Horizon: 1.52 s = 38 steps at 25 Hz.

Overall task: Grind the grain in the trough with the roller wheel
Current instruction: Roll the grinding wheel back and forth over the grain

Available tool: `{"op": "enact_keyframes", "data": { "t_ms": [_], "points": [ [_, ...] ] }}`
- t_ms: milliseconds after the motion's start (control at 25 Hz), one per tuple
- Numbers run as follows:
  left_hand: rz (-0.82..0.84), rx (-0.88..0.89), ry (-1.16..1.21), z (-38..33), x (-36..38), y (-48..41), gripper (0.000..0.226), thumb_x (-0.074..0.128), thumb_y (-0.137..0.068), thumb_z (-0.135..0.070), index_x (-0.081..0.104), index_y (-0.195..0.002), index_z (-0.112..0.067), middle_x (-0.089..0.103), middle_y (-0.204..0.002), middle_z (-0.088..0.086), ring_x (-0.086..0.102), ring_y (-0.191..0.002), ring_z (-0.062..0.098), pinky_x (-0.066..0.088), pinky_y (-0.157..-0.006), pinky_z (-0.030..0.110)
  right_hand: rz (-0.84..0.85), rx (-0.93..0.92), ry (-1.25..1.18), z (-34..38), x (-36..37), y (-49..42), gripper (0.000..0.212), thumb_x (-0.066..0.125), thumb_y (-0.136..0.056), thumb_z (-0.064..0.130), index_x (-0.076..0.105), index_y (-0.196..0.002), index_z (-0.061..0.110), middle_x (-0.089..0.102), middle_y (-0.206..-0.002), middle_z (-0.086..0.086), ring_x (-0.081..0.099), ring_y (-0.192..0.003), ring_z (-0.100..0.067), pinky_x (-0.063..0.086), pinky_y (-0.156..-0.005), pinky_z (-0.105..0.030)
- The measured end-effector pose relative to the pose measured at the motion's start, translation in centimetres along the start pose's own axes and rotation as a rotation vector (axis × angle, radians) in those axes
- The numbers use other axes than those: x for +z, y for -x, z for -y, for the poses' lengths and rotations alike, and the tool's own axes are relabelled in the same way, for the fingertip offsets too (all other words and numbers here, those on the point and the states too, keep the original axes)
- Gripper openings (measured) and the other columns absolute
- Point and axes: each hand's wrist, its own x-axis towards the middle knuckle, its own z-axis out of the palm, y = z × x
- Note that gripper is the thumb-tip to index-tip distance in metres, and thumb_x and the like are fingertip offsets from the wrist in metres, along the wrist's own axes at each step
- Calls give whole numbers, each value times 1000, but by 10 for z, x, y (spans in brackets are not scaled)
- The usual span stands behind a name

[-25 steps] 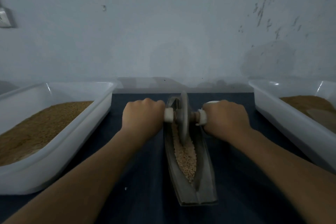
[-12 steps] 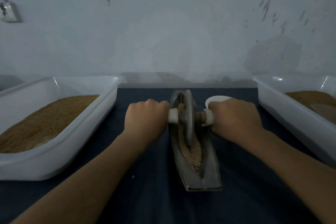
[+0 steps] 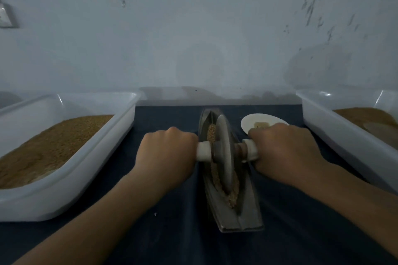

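Two hands grip the handle that runs through the roller wheel (image 3: 223,153), one on each side of the trough (image 3: 243,217). The left hand (image 3: 168,157) is curled in a fist round the handle's left end, with a white collar (image 3: 203,150) showing between its knuckles and the wheel. The right hand (image 3: 284,153) is wrapped round the right end in the same way. The wheel stands upright on its edge in the groove of the trough, about midway along it. The grain (image 3: 233,191) lies in that groove, a pale strip on the near side of the wheel and a little showing beyond it. The trough itself rests on the dark blue worktop (image 3: 183,232), its length running away from the person. Left of the trough sits a white tub (image 3: 75,189) holding brown meal. Right of the trough is a second white tub (image 3: 344,140), also with brown contents. A small white dish (image 3: 258,121) lies just beside the trough's far right end, partly hidden by the right hand. Behind the trough rises a pale wall (image 3: 193,28).
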Motion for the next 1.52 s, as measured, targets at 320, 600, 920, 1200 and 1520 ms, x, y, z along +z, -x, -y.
{"op": "enact_keyframes", "data": {
  "t_ms": [320, 600, 920, 1200, 1520],
  "points": [
    [324, -66, 135, 5, 12, -49, 12, 62, -84, -35, 63, -95, -31, 49, -75, -7, 48, -65, 18, 37, -58, 33, 225, 86, -50, -1, 18, -50, 23, 66, -86, 39, 45, -85, 31, 59, -84, 5, 56, -73, -20, 33, -54, -29],
    [112, 62, 27, 5, 9, -15, 29, 67, -73, -42, 39, -69, -34, 32, -58, -12, 24, -45, 8, 14, -45, 24, 5, 4, -7, -6, 12, 1, 32, 67, -67, 42, 36, -67, 31, 23, -55, 14, 16, -45, -4, 8, -47, -18],
    [68, -60, 47, -1, 15, -19, 22, 58, -84, -35, 38, -77, -29, 31, -61, -9, 27, -50, 14, 14, -47, 27, 141, 54, -29, -5, 6, -26, 22, 65, -80, 44, 48, -78, 30, 43, -67, 12, 36, -55, -8, 20, -47, -25],
    [92, 48, 58, 12, -7, 4, 15, 58, -74, -45, 50, -71, -33, 38, -57, -12, 34, -46, 13, 20, -46, 23, 118, 38, -30, -6, -10, 8, 19, 65, -67, 45, 51, -73, 34, 22, -56, 16, 15, -48, -3, 10, -47, -18],
    [59, 3, 37, 7, 5, -7, 28, 71, -71, -37, 44, -68, -32, 26, -57, -12, 18, -44, 9, 18, -45, 24, 154, 23, -47, -7, -2, -18, 27, 69, -74, 41, 43, -73, 35, 36, -65, 13, 27, -53, -2, 16, -46, -22]
  ]
}}
